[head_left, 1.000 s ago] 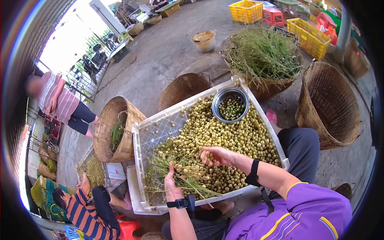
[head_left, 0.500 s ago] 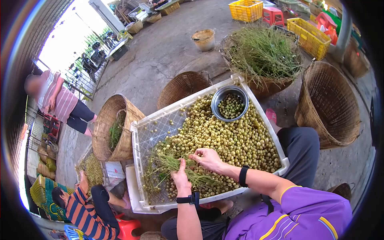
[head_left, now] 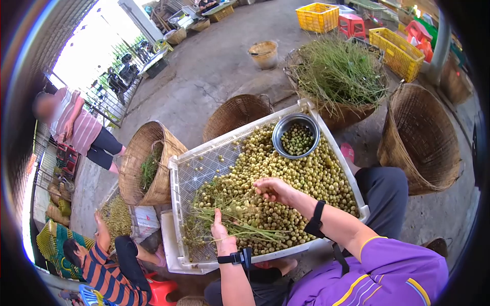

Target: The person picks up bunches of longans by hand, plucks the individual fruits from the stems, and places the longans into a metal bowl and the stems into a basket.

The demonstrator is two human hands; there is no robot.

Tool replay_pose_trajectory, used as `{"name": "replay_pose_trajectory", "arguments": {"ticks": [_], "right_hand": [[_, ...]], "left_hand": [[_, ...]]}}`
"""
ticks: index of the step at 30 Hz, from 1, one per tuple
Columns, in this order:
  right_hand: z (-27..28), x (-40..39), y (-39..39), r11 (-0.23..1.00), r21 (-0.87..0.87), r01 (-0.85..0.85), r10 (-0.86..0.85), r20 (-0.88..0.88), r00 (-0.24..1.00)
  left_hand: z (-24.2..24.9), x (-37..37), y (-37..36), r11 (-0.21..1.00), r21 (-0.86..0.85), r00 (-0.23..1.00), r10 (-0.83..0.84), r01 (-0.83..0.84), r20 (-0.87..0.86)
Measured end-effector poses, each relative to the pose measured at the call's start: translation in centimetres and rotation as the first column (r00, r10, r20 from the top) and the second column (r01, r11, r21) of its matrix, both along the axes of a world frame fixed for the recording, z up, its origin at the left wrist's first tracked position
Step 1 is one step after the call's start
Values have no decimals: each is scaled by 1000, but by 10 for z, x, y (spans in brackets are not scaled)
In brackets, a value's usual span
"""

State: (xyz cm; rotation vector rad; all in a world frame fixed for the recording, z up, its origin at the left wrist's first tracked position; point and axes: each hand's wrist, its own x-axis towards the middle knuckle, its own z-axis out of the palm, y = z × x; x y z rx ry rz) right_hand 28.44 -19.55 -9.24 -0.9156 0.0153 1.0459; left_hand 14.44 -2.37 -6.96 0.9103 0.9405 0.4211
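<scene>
Head view. Largest item: white plastic tray (head_left: 174, 166), with round yellow-brown fruits (head_left: 326, 188) heaped deep at the middle and right, thinly scattered over mesh (head_left: 196, 178) at the far left. Next in size: wide woven basket (head_left: 339, 118) beyond the tray, piled above its rim with green stalks (head_left: 342, 71); tall basket (head_left: 400, 153) at right, interior exposed to view; tilted basket (head_left: 130, 158) at left, with some greenery (head_left: 149, 171) inside; further basket (head_left: 235, 115) just behind the tray, partly hidden by its edge. Smaller: metal bowl (head_left: 278, 133), resting on the heap at the tray's far corner, partly filled with greener fruits.

Left hand (head_left: 222, 235): over the near left part of the tray, fingers clamped on stems (head_left: 255, 232); thumb upright against the bunch, other fingertips hidden. Right hand (head_left: 275, 189): above the heap, near the left, apart from the bowl; fingers loosely curled, tips near one another. Contents of the right fingers, if any: unable to tell. Stems: crosswise over the fruits inside the tray, loose ends toward the right. Smallest: single fruits, touching in the heap.
</scene>
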Motion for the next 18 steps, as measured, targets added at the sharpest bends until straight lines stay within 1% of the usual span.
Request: {"name": "replay_pose_trajectory", "arguments": {"ticks": [1,2,4,6,7,8,9,10,11,12,14,15,16,18], "right_hand": [[-1,-2,-4,996,43,-75,75,9,997],[-2,-5,-6,985,84,-148,147,19,989],[1,-12,-4,969,32,-244,243,35,969],[6,-21,0,959,-58,-278,281,65,957],[4,-25,5,948,-92,-306,312,51,949],[5,-26,6,948,-91,-306,311,51,949],[11,-29,5,932,-58,-357,360,35,932],[15,-30,6,913,-24,-407,408,22,913],[10,-32,8,933,-7,-359,359,-23,933],[5,-34,10,933,-8,-360,360,-24,933],[-8,-35,17,933,42,-358,351,121,929],[-8,-34,22,949,60,-309,287,237,928],[-10,-32,17,961,49,-271,258,180,949],[-8,-35,21,986,-72,-149,163,295,941]], "left_hand": [[2,0,3,994,-94,998,-46,50,43],[4,-1,4,995,-88,998,-45,49,46],[11,-3,1,973,-204,991,-94,111,93],[7,-1,3,969,-202,988,-124,141,94],[4,1,3,963,-224,986,-132,152,103],[2,2,2,955,-246,984,-138,162,114],[11,2,-4,945,-255,978,-190,206,87],[9,2,-3,945,-255,978,-189,205,86],[5,2,-2,947,-210,970,-227,241,89],[3,1,-2,947,-166,960,-264,276,90],[2,0,-3,949,-177,963,-244,262,114],[2,1,-4,966,-124,972,-214,226,99],[2,1,-6,979,-72,979,-184,190,85],[0,-1,-7,976,-83,975,-195,204,106]]}}
